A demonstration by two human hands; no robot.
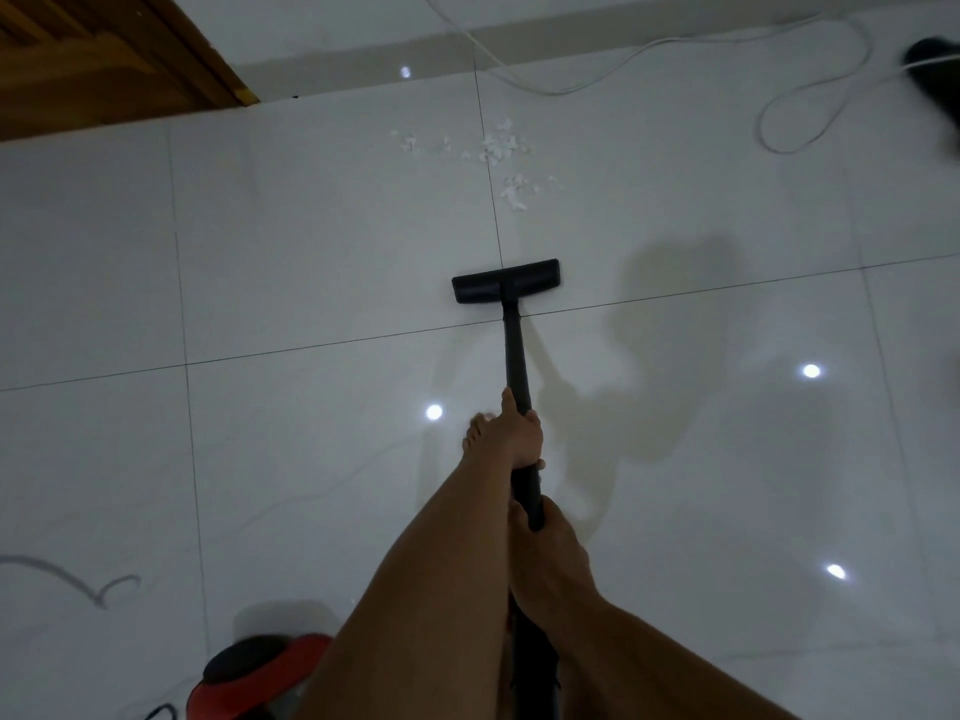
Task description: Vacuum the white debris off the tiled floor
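Both hands grip the black vacuum wand (517, 356): the left hand (511, 433) wraps it farther down, the right hand (550, 543) closes around it nearer the body. The floor head (506, 281) sits flat on the tiled floor (311, 252), near the white debris (493, 148) scattered toward the far wall. The red vacuum canister (254, 672) stands at the floor's near edge; its contents are hidden.

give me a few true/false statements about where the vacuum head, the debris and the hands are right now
1. The vacuum head sits on top of the white debris. False: it rests short of it, bare tile between.
2. Both hands grip the black wand. True: left hand further down, right hand nearer the body.
3. A white cord lies on the floor at the upper right. True.
4. The debris is piled against the wooden door. False: it lies on open tile to the door's right.
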